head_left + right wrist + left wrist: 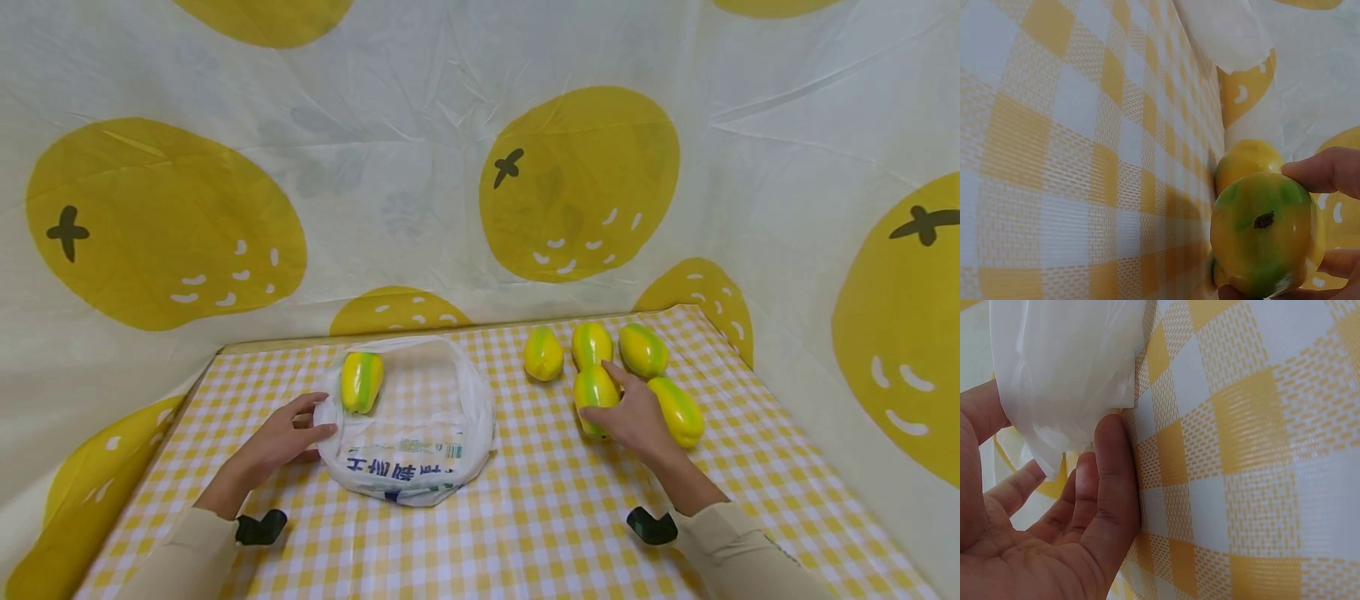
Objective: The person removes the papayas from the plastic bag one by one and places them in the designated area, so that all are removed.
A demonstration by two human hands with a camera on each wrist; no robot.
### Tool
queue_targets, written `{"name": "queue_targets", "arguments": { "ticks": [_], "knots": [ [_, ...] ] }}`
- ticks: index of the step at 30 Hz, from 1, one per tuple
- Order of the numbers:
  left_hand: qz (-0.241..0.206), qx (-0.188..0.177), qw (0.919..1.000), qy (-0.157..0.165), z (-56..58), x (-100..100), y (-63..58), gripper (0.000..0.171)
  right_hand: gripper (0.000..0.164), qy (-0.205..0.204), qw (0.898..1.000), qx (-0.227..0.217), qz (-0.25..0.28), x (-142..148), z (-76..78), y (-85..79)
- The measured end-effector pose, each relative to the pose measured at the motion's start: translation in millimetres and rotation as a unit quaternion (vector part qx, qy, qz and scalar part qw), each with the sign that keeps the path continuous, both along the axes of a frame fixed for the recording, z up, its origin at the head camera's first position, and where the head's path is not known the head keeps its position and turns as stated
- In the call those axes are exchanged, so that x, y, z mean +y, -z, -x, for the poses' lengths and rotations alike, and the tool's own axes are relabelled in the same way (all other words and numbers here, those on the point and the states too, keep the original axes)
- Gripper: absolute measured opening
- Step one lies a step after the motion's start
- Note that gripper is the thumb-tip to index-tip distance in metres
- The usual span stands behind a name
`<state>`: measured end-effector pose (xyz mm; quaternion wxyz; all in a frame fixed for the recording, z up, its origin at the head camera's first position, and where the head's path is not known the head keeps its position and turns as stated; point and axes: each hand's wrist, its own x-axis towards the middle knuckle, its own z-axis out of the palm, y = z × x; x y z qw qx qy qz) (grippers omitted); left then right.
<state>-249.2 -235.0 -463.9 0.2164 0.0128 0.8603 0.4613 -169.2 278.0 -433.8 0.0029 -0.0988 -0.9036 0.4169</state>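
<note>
A white plastic bag (480, 408) stands with its mouth spread wide on the table, and one yellow fruit with green stripes (362, 382) lies inside at its left. At the bag's left rim is my left hand (281, 437), its thumb and fingers on either side of the plastic; the left wrist view shows the bag edge (1063, 375) between them. My right hand (637, 417) grips another green-striped yellow fruit (595, 392) between thumb and fingers. In the right wrist view the held fruit (1266, 234) shows its dark stem end, overlapping a fruit behind it (1250, 159).
Around the right hand lie several like fruits: one at the left (543, 354), one behind (592, 342), one at the back right (643, 350) and one beside the hand (677, 412). A yellow-and-white checked cloth (555, 517) covers the table. A fruit-printed curtain (420, 183) hangs behind.
</note>
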Motion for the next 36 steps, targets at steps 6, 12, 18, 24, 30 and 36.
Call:
{"name": "queue_targets", "arguments": {
  "ticks": [6,12,18,24,30,36],
  "knots": [
    [-0.005,0.005,1.0,0.004,-0.4,0,-0.3,0.082,0.094,0.002,1.0,0.002,0.008,2,-1.1,0.0],
    [-0.005,0.009,0.9999,0.005,-1.3,1,-2.4,0.082,0.093,0.002,1.0,0.006,-0.003,4,-4.0,0.0],
    [-0.005,0.009,0.9999,0.008,-1.0,1,-2.5,0.084,0.092,0.003,1.0,0.004,-0.004,4,-5.3,1.5],
    [-0.005,0.011,0.9999,0.008,-1.1,-1,-1.9,0.082,0.093,0.004,1.0,0.001,-0.005,4,-5.6,3.0],
    [0.001,0.005,1.0,0.006,0.2,-1,-1.0,0.083,0.094,0.004,1.0,-0.011,-0.002,4,-7.8,4.7],
    [0.001,0.005,0.9999,0.01,0.9,-1,0.0,0.083,0.095,0.002,1.0,-0.01,-0.01,5,-11.0,6.4]
  ]
}}
